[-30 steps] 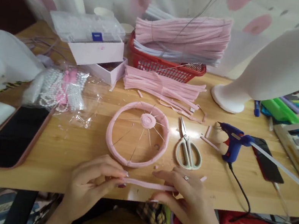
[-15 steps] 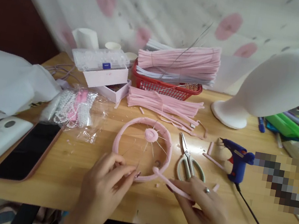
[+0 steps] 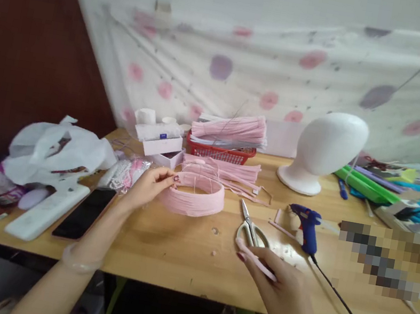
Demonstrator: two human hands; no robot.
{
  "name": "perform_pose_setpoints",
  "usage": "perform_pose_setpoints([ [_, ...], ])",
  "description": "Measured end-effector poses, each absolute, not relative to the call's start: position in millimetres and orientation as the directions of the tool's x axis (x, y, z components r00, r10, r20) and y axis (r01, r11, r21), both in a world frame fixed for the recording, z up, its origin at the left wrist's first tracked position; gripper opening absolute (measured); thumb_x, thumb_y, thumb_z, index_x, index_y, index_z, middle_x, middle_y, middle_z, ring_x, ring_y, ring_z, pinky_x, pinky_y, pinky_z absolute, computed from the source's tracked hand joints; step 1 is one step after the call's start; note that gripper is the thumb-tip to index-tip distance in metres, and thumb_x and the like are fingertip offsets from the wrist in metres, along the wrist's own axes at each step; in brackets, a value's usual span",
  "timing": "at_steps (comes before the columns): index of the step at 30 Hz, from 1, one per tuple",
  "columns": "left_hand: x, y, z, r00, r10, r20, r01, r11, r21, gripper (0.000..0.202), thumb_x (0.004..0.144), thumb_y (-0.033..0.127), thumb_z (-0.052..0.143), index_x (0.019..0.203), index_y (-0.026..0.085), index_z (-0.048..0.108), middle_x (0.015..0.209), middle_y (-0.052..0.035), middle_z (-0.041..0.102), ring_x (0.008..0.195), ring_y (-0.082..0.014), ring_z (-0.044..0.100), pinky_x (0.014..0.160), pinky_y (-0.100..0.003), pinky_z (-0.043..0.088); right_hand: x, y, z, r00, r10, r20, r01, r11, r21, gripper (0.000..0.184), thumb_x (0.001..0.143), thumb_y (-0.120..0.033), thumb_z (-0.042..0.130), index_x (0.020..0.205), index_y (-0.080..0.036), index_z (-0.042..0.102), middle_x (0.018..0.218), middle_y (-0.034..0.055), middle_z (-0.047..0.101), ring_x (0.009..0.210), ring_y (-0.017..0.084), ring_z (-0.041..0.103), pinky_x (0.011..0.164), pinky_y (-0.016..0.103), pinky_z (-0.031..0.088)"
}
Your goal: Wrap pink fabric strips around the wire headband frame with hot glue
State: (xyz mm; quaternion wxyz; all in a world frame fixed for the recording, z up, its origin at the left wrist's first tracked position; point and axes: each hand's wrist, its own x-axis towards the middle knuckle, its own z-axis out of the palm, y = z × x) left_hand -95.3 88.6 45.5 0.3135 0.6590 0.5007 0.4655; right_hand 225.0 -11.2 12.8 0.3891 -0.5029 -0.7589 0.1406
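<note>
With my left hand I hold the pink ring at its left rim, the fingers closed narrowly upon it. The ring is in front of me, over the middle of the worktop, and thin wires rise inside it. Whether its lower edge touches the wood, I cannot tell.

My right hand is nearer to me and to the right; it keeps a short pink strip between the thumb and the fingers. The end of the strip overlaps the handles of the scissors in my view, but I cannot tell if they touch. The scissors lie with the points away from me.

Right of the scissors is the blue glue gun. Behind the ring lies a pink bundle, and behind this stands the red basket.
</note>
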Motion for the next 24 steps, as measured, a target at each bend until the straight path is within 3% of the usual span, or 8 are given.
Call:
perform_pose_setpoints([
  [3, -103, 97, 46, 0.1, 0.946, 0.309, 0.36, -0.324, 0.875, 0.036, 0.074, 0.053, 0.071, 0.07, 0.017, 0.066, 0.067, -0.001, 0.065, 0.067, -0.0161, 0.058, 0.066, -0.027, 0.046, 225, -13, 20, -0.258, 0.882, 0.395, 0.654, 0.46, -0.6, 0.024, 0.094, -0.045, 0.056, 0.084, -0.023, 0.058, 0.055, -0.0048, 0.056, 0.047, 0.014, 0.054, 0.044, 0.022, 0.042],
  [6, -110, 99, 42, 0.112, 0.944, 0.311, 0.35, -0.33, 0.877, 0.036, 0.074, 0.053, 0.07, 0.071, 0.017, 0.064, 0.067, 0.0, 0.062, 0.066, -0.0152, 0.056, 0.067, -0.027, 0.045, 223, -17, 24, -0.296, 0.876, 0.381, 0.638, 0.478, -0.604, 0.022, 0.101, -0.037, 0.041, 0.085, -0.024, 0.052, 0.063, -0.0033, 0.057, 0.052, 0.015, 0.055, 0.049, 0.023, 0.043],
  [9, -116, 100, 35, 0.113, 0.944, 0.31, 0.342, -0.33, 0.88, 0.038, 0.074, 0.054, 0.069, 0.073, 0.017, 0.063, 0.067, -0.0001, 0.061, 0.067, -0.0154, 0.055, 0.067, -0.027, 0.044, 220, -18, 25, -0.332, 0.867, 0.372, 0.616, 0.498, -0.61, 0.023, 0.103, -0.033, 0.037, 0.085, -0.025, 0.049, 0.068, -0.0021, 0.059, 0.056, 0.015, 0.057, 0.053, 0.024, 0.044],
  [19, -130, 114, 14, 0.08, 0.946, 0.314, 0.354, -0.321, 0.878, 0.039, 0.08, 0.054, 0.068, 0.087, 0.015, 0.069, 0.079, -0.0039, 0.07, 0.075, -0.0171, 0.064, 0.075, -0.033, 0.05, 215, 1, 26, -0.392, 0.854, 0.342, 0.627, 0.52, -0.58, 0.024, 0.103, -0.033, 0.042, 0.089, -0.023, 0.058, 0.073, 0.0002, 0.065, 0.066, 0.017, 0.061, 0.061, 0.026, 0.042],
  [24, -121, 121, 10, 0.029, 0.955, 0.294, 0.42, -0.278, 0.864, 0.029, 0.077, 0.044, 0.073, 0.08, 0.016, 0.07, 0.083, -0.0056, 0.074, 0.081, -0.0197, 0.068, 0.08, -0.038, 0.054, 189, 22, 22, -0.403, 0.853, 0.333, 0.622, 0.522, -0.584, 0.026, 0.1, -0.031, 0.048, 0.079, -0.021, 0.061, 0.066, 0.0004, 0.063, 0.061, 0.017, 0.058, 0.059, 0.026, 0.036],
])
